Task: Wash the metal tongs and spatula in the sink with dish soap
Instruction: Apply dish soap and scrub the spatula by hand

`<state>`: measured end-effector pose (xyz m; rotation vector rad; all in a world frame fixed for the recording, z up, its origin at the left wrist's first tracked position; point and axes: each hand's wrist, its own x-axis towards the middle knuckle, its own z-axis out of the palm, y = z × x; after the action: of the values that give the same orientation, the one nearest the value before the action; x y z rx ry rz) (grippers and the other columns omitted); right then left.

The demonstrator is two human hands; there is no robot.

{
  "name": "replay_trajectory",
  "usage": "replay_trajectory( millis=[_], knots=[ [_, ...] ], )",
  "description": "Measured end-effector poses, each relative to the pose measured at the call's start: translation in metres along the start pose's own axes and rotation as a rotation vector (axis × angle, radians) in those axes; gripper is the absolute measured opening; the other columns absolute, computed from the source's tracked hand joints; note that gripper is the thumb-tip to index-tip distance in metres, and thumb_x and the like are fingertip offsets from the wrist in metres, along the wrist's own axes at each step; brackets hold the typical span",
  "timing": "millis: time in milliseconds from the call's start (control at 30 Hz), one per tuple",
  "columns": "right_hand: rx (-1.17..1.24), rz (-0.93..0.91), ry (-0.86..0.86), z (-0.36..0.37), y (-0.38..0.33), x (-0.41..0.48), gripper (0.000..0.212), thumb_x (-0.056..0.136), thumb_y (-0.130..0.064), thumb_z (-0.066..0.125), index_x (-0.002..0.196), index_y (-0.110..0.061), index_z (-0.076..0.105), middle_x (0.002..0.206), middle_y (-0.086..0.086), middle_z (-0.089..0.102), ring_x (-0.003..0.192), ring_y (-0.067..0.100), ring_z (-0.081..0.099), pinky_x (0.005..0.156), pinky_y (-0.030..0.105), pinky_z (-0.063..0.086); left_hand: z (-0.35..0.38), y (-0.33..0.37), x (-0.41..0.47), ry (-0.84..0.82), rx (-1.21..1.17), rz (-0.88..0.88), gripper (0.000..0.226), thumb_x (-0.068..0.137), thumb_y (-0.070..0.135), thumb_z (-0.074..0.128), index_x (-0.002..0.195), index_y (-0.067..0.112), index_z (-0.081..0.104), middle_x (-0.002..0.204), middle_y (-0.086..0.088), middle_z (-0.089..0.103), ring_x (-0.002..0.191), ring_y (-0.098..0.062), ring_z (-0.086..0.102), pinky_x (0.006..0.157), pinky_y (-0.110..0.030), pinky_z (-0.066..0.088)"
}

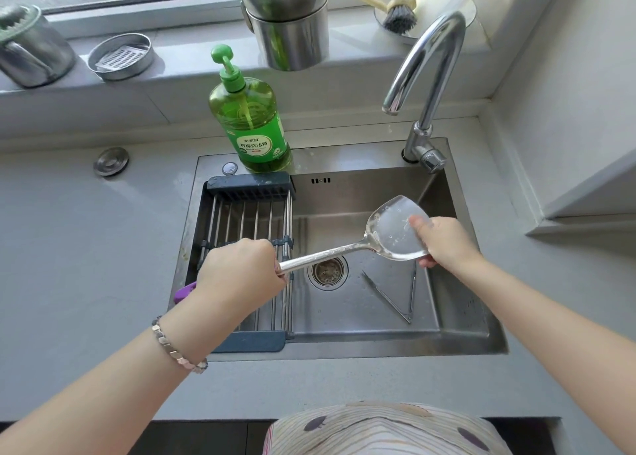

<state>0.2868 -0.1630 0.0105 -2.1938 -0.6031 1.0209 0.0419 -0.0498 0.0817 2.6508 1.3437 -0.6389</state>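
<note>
**Spatula held over basin; tongs lying on sink floor**

The left hand (241,268) has its fingers curled tight round the handle of the long stainless-steel spatula (395,230), at the 9 o'clock side of the rectangular steel sink (464,334). The right hand (444,244) pinches the wet blade at 3 o'clock, thumb on the upper face and fingers beneath. The shaft crosses above the round drain strainer (327,272). The slender metal tongs (385,295) lie splayed on the basin floor at 5 o'clock from the strainer, untouched. The green pump bottle of dish soap (251,124) stands on the rim at 11 o'clock, and the curved chrome faucet (430,58) at 1 o'clock.
</note>
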Motion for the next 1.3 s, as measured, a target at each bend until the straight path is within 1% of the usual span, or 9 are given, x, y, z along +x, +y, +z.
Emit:
replay_trajectory(
  millis=[200,300,400,533,633,767,1000,1167,1300],
  knots=[
    [-0.396,-0.228,-0.083,0.003,0.004,-0.002,0.093,0.061,-0.05,0.08,0.135,-0.019,0.034,0.123,-0.002,0.049,0.107,0.019,0.053,0.085,0.031,0.046,0.001,0.009,-0.006,-0.004,0.102,0.101,0.016,0.09,0.033,0.049,0.08,0.021,0.054,0.06,0.006,0.042,0.063,-0.02,0.054,0.059,-0.026,0.045],
    [-0.769,-0.385,0.116,0.007,-0.002,0.0,0.072,0.086,-0.062,0.04,0.139,-0.013,0.037,0.137,0.006,0.043,0.124,0.023,0.044,0.097,0.037,0.039,0.002,0.018,-0.008,-0.039,0.08,0.14,0.019,0.09,0.034,0.049,0.085,0.019,0.061,0.063,0.004,0.048,0.068,-0.021,0.06,0.065,-0.027,0.052],
    [-1.002,-0.616,0.003,0.014,0.003,-0.005,0.104,0.076,-0.073,-0.012,0.147,-0.005,0.021,0.156,0.011,0.015,0.145,0.022,0.011,0.116,0.035,0.005,0.001,0.014,-0.005,-0.06,0.026,0.072,0.018,0.086,0.036,0.055,0.077,0.021,0.058,0.062,0.005,0.05,0.064,-0.02,0.058,0.064,-0.028,0.052],
    [-1.142,-0.862,-0.314,0.015,0.027,-0.032,0.102,0.08,-0.075,-0.001,0.146,-0.001,0.019,0.153,0.013,0.009,0.143,0.026,0.013,0.112,0.021,-0.012,0.002,0.003,-0.005,-0.078,0.005,0.015,0.019,0.083,0.039,0.058,0.078,0.021,0.062,0.065,0.004,0.057,0.068,-0.018,0.063,0.063,-0.027,0.053],
    [-1.242,-0.827,-0.16,-0.004,0.028,-0.022,0.098,0.086,-0.071,0.001,0.138,0.004,0.037,0.146,0.018,0.032,0.134,0.026,0.037,0.112,0.024,-0.001,0.005,0.001,-0.008,-0.061,-0.003,0.009,0.021,0.085,0.042,0.057,0.083,0.022,0.064,0.066,0.005,0.058,0.066,-0.017,0.063,0.059,-0.025,0.051],
    [-1.058,-0.773,-0.11,0.001,0.024,-0.017,0.12,0.06,-0.084,-0.02,0.145,-0.001,-0.004,0.146,0.007,-0.017,0.138,0.017,-0.015,0.109,0.022,-0.018,0.003,0.01,-0.005,-0.018,-0.025,0.018,0.021,0.085,0.041,0.056,0.082,0.021,0.062,0.064,0.006,0.053,0.063,-0.018,0.057,0.057,-0.025,0.047],
    [-1.174,-0.746,-0.236,-0.011,0.036,-0.024,0.089,0.089,-0.069,0.012,0.139,0.0,0.035,0.145,0.018,0.037,0.132,0.028,0.039,0.112,0.027,0.007,0.004,0.0,-0.006,-0.017,-0.05,-0.03,0.022,0.085,0.043,0.057,0.076,0.023,0.057,0.063,0.007,0.052,0.063,-0.018,0.056,0.059,-0.025,0.047],
    [-1.106,-0.764,-0.176,0.012,0.022,-0.026,0.103,0.082,-0.075,0.002,0.14,0.005,0.031,0.148,0.018,0.026,0.137,0.023,0.02,0.112,0.026,0.002,0.005,0.011,-0.004,0.001,-0.063,-0.006,0.021,0.085,0.043,0.055,0.078,0.024,0.058,0.064,0.007,0.052,0.061,-0.016,0.053,0.058,-0.024,0.045],
    [-1.178,-0.858,-0.182,0.007,0.034,-0.026,0.087,0.091,-0.065,0.007,0.135,0.002,0.042,0.142,0.016,0.042,0.129,0.025,0.043,0.112,0.026,0.008,0.007,0.001,-0.004,-0.035,-0.088,-0.049,0.023,0.082,0.045,0.06,0.074,0.023,0.058,0.06,0.007,0.052,0.053,-0.012,0.05,0.054,-0.023,0.044]
  ],
)
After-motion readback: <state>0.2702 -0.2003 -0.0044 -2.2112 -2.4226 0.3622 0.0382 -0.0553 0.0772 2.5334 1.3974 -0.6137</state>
